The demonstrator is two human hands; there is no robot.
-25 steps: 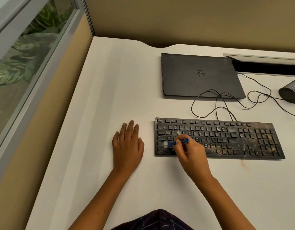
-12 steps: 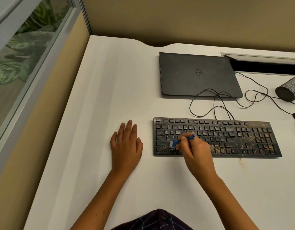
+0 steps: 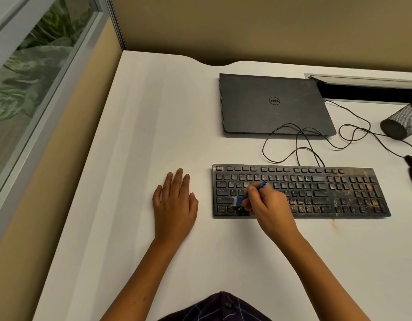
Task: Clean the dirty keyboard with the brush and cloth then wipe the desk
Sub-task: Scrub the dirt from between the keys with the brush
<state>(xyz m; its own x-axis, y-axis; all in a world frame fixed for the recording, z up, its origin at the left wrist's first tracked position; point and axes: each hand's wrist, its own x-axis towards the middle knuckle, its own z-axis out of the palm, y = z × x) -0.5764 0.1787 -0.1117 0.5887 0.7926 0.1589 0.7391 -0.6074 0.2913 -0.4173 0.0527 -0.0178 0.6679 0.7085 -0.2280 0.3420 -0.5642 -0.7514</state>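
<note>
The right hand [image 3: 268, 210] has its grip pinched round the small blue brush [image 3: 249, 195], bristles angled down onto the near-left keys of the keyboard [image 3: 316, 193], likely to flick grit out. The left hand [image 3: 175, 205] lies flat, fingers straight, on the counter [image 3: 154, 112] just left of the keyboard, probably for balance.

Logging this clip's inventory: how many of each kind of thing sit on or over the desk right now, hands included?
Keyboard: 1
Brush: 1, gripped by the right hand
Hands: 2, left hand flat on the desk, right hand
Closed laptop: 1
Mesh cup: 1, lying on its side
Loose cable: 1
No cloth in view.
Total: 7
</note>
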